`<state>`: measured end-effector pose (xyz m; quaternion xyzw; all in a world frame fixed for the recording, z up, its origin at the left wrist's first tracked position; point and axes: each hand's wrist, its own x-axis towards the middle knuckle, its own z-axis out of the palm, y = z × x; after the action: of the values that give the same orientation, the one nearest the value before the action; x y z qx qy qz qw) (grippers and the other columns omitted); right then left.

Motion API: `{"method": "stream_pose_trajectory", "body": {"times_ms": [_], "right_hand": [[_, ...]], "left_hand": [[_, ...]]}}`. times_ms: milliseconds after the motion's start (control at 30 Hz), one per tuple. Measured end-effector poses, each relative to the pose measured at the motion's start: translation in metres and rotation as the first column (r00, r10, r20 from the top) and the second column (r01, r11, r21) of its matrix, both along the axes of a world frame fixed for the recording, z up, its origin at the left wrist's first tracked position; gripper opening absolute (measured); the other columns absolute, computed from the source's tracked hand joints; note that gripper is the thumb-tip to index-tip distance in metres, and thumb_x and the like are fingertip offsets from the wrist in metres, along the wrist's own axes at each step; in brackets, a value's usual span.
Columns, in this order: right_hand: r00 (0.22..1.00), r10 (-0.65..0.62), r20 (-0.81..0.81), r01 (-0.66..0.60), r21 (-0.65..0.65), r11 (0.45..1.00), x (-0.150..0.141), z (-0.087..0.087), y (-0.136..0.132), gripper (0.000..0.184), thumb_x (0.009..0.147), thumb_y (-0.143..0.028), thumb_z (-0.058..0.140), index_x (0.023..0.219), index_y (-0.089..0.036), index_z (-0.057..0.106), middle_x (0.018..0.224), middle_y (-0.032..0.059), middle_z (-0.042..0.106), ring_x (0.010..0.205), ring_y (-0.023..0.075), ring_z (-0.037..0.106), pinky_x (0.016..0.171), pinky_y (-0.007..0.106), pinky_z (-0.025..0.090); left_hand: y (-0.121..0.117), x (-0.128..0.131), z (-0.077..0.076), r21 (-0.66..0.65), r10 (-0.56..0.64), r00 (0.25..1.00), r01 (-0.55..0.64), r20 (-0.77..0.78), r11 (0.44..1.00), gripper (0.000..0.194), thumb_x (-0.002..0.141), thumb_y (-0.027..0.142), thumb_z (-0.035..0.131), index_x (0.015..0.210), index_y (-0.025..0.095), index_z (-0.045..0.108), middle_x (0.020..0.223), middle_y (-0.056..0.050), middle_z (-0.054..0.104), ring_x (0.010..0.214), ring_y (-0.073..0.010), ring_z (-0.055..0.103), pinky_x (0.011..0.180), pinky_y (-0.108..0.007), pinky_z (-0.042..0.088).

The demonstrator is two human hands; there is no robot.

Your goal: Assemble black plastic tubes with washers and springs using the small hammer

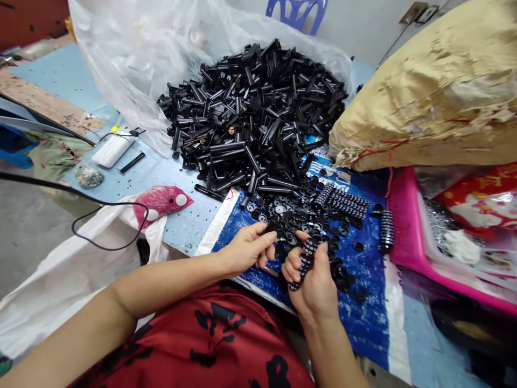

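Observation:
My left hand point(247, 249) is closed in a pinch on small black parts, which are blurred and partly hidden by the fingers. Curled around a short stack of black rings with white marks point(306, 264) is my right hand point(317, 285), its thumb along one side. Both hands are close together above a blue woven sheet point(363, 328). Just beyond them lies a loose scatter of small black discs and rings point(291, 218). Rows of similar marked rings point(348, 203) rest to the right, and another ring stack point(386, 230) stands by the pink basket.
A large heap of black plastic tubes point(258, 108) spills from a clear plastic bag point(133, 59) at the back. To the right are a bulging tan sack point(428, 91) and a pink basket point(407, 226). A white power bank point(113, 150) and a pink pouch point(159, 205) lie left.

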<state>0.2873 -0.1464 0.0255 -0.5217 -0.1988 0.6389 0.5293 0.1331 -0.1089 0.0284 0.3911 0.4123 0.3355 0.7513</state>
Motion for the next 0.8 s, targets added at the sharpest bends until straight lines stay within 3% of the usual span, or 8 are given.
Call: {"method": "stream_pose_trajectory", "body": {"times_ms": [167,267,333,400,467,567,667,800], "right_hand": [[0.992,-0.064,0.104,0.056,0.081,0.995,-0.008,-0.006,0.003,0.064,0.092,-0.069,0.037,0.128,-0.017,0.044,0.102,0.0056,0.063,0.087,0.005,0.064,0.076,0.019,0.055],[0.975,-0.016,0.221,-0.017,0.148,0.989,-0.011,-0.01,0.003,0.068,0.098,-0.065,0.025,0.137,-0.013,0.046,0.132,0.0142,0.057,0.112,0.0088,0.064,0.094,0.023,0.057],[0.929,-0.022,0.369,-0.081,0.262,0.962,-0.006,-0.012,-0.001,0.073,0.096,-0.066,0.037,0.147,-0.014,0.041,0.144,0.0166,0.048,0.128,0.0122,0.059,0.103,0.025,0.056],[0.799,-0.083,0.596,-0.218,0.415,0.883,0.004,-0.015,-0.006,0.094,0.084,-0.066,0.061,0.158,-0.019,0.028,0.158,0.0177,0.03,0.148,0.0187,0.044,0.111,0.029,0.053],[0.561,-0.202,0.803,-0.436,0.494,0.752,0.016,-0.017,-0.01,0.116,0.071,-0.059,0.079,0.164,-0.025,0.017,0.163,0.0159,0.018,0.157,0.0231,0.029,0.119,0.035,0.049],[0.267,-0.381,0.885,-0.654,0.457,0.602,0.025,-0.017,-0.013,0.113,0.072,-0.046,0.082,0.164,-0.023,0.02,0.156,0.0145,0.035,0.152,0.0208,0.036,0.122,0.038,0.047],[0.197,-0.463,0.864,-0.684,0.46,0.567,0.025,-0.014,-0.014,0.111,0.074,-0.046,0.08,0.163,-0.015,0.022,0.147,0.0165,0.046,0.145,0.0198,0.046,0.117,0.035,0.052],[0.222,-0.493,0.841,-0.703,0.488,0.517,0.02,-0.008,-0.018,0.111,0.071,-0.05,0.081,0.16,-0.012,0.026,0.145,0.0189,0.047,0.141,0.0228,0.05,0.111,0.037,0.056]], "left_hand": [[-0.007,0.015,0.001,0.188,0.033,0.998,-0.021,-0.061,0.982,0.04,0.079,0.049,0.079,0.092,0.015,0.061,0.079,0.0,0.062,0.064,-0.0094,0.054,0.06,-0.022,0.045],[-0.007,0.019,0.005,0.327,-0.02,0.991,0.063,-0.134,0.943,0.031,0.08,0.04,0.079,0.095,0.014,0.069,0.084,-0.001,0.062,0.074,-0.0116,0.053,0.07,-0.024,0.044],[-0.006,0.014,0.008,0.345,-0.034,0.983,0.095,-0.179,0.934,0.029,0.086,0.041,0.073,0.091,0.013,0.069,0.078,-0.001,0.058,0.071,-0.0111,0.049,0.066,-0.024,0.04],[-0.005,0.006,0.011,0.302,-0.065,0.982,0.118,-0.179,0.946,0.03,0.087,0.043,0.071,0.088,0.013,0.067,0.075,0.0,0.055,0.07,-0.0106,0.046,0.063,-0.023,0.037],[-0.005,-0.004,0.013,0.241,-0.13,0.98,0.164,-0.154,0.956,0.031,0.087,0.043,0.071,0.09,0.013,0.067,0.077,-0.001,0.058,0.071,-0.0111,0.048,0.064,-0.023,0.039],[-0.006,-0.01,0.013,0.198,-0.181,0.976,0.202,-0.123,0.959,0.032,0.088,0.045,0.07,0.089,0.013,0.064,0.077,-0.001,0.061,0.069,-0.0115,0.053,0.064,-0.023,0.043],[-0.008,-0.007,0.01,0.191,-0.115,0.983,0.142,-0.145,0.971,0.046,0.093,0.06,0.058,0.085,0.014,0.06,0.067,0.001,0.053,0.055,-0.0088,0.046,0.054,-0.023,0.039],[-0.012,0.002,0.005,0.123,-0.012,0.991,0.029,-0.132,0.992,0.064,0.095,0.075,0.038,0.095,0.014,0.057,0.072,0.0,0.055,0.048,-0.0083,0.044,0.048,-0.024,0.035]]}}
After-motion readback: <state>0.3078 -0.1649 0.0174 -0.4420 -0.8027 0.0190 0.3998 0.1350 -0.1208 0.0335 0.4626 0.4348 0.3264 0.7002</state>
